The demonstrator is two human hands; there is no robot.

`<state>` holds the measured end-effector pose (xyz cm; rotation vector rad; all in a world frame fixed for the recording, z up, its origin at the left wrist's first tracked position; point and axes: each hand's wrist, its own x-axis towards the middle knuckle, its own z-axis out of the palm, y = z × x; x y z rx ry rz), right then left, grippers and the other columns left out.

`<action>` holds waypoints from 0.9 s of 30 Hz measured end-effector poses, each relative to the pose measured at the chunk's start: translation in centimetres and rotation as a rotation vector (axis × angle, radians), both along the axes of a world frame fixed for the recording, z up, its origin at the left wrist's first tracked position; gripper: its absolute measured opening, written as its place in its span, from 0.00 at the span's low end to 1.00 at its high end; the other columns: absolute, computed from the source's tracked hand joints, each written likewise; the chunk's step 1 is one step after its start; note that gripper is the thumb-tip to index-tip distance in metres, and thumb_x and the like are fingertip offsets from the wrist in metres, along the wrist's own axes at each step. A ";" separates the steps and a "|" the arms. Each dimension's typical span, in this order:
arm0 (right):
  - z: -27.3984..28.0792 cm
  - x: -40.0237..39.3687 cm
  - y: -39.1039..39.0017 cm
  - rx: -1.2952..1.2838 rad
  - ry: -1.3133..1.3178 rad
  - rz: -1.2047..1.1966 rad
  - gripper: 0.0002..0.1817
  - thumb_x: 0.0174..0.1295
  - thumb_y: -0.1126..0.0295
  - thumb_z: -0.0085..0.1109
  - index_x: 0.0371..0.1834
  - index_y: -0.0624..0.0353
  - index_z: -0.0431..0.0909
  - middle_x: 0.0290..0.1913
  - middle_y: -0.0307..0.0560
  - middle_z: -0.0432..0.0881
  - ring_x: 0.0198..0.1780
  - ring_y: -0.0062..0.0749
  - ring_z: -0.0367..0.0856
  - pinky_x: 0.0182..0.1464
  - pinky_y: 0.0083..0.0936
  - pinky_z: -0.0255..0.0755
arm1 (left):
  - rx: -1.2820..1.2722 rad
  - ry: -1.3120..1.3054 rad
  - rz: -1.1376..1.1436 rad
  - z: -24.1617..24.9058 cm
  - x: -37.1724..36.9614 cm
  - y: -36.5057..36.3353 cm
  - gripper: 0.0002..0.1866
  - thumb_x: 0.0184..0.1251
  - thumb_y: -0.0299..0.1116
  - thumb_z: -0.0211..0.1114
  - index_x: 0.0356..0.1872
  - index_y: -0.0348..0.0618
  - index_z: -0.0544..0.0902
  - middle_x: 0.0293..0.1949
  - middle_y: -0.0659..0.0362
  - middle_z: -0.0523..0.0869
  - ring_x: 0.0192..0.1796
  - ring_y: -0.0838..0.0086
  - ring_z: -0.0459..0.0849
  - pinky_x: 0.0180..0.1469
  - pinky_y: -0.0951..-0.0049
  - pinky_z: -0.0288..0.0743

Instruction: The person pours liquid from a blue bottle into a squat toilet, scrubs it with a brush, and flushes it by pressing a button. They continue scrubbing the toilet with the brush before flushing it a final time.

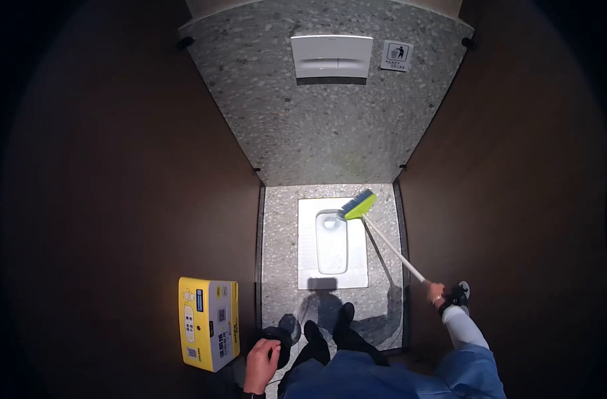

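Observation:
My right hand (436, 295) is wrapped round the white handle of a broom (358, 206), which has a lime-green head and dark blue bristles. The broom head is over the upper right corner of a white squat toilet (305, 243), its bristles pointing up and left. At the bottom, my left hand (262, 364) has its fingers curled together beside a dark rounded object (281, 342). What those fingers hold, if anything, I cannot tell. My black shoes (344, 315) stand on the floor just below the toilet.
Brown partitions (150, 186) enclose both sides. A yellow and white dispenser box (209, 324) is on the left one. Ahead, the speckled wall (330, 133) carries a white flush panel (332, 53) and a small sign (396, 55). Speckled flooring (280, 226) surrounds the toilet.

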<state>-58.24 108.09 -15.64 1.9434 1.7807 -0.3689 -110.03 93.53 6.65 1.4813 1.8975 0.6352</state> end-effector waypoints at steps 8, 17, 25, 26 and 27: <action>13.9 -3.6 -16.6 -0.148 0.054 -0.134 0.17 0.62 0.61 0.40 0.52 0.35 0.72 0.30 0.57 0.80 0.34 0.52 0.80 0.36 0.44 0.72 | 0.111 -0.061 -0.044 -2.7 -3.1 -1.3 0.05 0.53 0.24 0.61 0.31 0.37 0.79 0.30 0.51 0.79 0.34 0.57 0.79 0.35 0.67 0.73; 15.4 -5.1 -22.7 -0.153 -0.037 -0.065 0.17 0.58 0.69 0.45 0.51 0.40 0.72 0.27 0.50 0.81 0.31 0.46 0.82 0.34 0.41 0.74 | 0.097 -0.107 -0.070 -2.5 -5.0 -2.0 0.05 0.53 0.26 0.61 0.31 0.38 0.77 0.29 0.51 0.78 0.34 0.56 0.79 0.36 0.65 0.73; 3.9 -11.6 -9.7 0.039 0.086 -0.200 0.16 0.65 0.61 0.36 0.48 0.45 0.75 0.32 0.54 0.81 0.34 0.51 0.80 0.35 0.43 0.74 | 0.166 -0.087 -0.257 -0.7 -5.2 -1.9 0.06 0.55 0.24 0.59 0.34 0.35 0.77 0.30 0.50 0.77 0.35 0.58 0.78 0.37 0.68 0.71; 5.1 -11.7 -10.4 0.065 0.091 -0.210 0.16 0.65 0.62 0.36 0.49 0.44 0.74 0.32 0.54 0.81 0.34 0.51 0.80 0.35 0.43 0.74 | 0.150 -0.099 -0.228 -0.8 -5.2 -1.8 0.06 0.54 0.25 0.60 0.32 0.36 0.78 0.30 0.50 0.79 0.36 0.56 0.79 0.38 0.65 0.72; 5.3 -10.5 -12.1 0.039 0.072 -0.152 0.16 0.63 0.64 0.37 0.52 0.43 0.72 0.31 0.53 0.81 0.34 0.50 0.81 0.35 0.42 0.74 | 0.144 -0.103 -0.237 -1.1 -5.4 -1.9 0.06 0.54 0.25 0.60 0.32 0.36 0.78 0.30 0.50 0.79 0.36 0.56 0.79 0.38 0.65 0.72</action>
